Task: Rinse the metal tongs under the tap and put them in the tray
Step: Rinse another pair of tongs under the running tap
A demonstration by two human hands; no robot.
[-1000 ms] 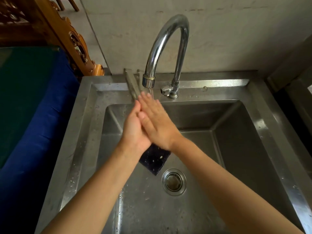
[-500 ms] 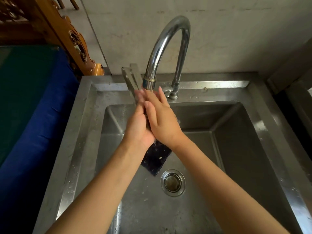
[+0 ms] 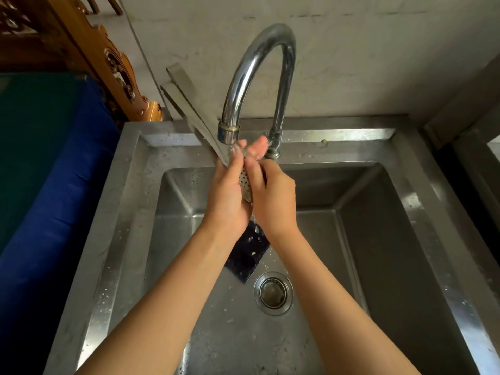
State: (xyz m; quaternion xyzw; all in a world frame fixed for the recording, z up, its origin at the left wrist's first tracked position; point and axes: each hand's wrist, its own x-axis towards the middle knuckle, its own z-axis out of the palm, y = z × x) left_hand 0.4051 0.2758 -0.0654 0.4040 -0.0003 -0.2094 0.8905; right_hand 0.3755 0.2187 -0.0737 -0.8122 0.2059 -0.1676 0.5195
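Note:
The metal tongs (image 3: 189,100) slant up to the left, their two flat arms rising past the tap spout. Their perforated head (image 3: 244,182) shows between my palms. My left hand (image 3: 228,194) wraps the tongs from the left. My right hand (image 3: 273,196) presses on the head from the right, fingertips up by the spout. Water runs from the curved chrome tap (image 3: 259,77) onto my fingers and the tongs. No tray is in view.
The steel sink (image 3: 405,239) fills the view, with a round drain (image 3: 273,293) and a dark rectangular pad (image 3: 247,255) lying on its bottom below my wrists. A blue and green cloth surface (image 3: 48,171) lies to the left, carved wooden furniture (image 3: 113,63) behind it.
The tongs' arms have risen higher and farther left past the spout. My hands have shifted up under the water, and my right palm has opened enough to show the perforated head.

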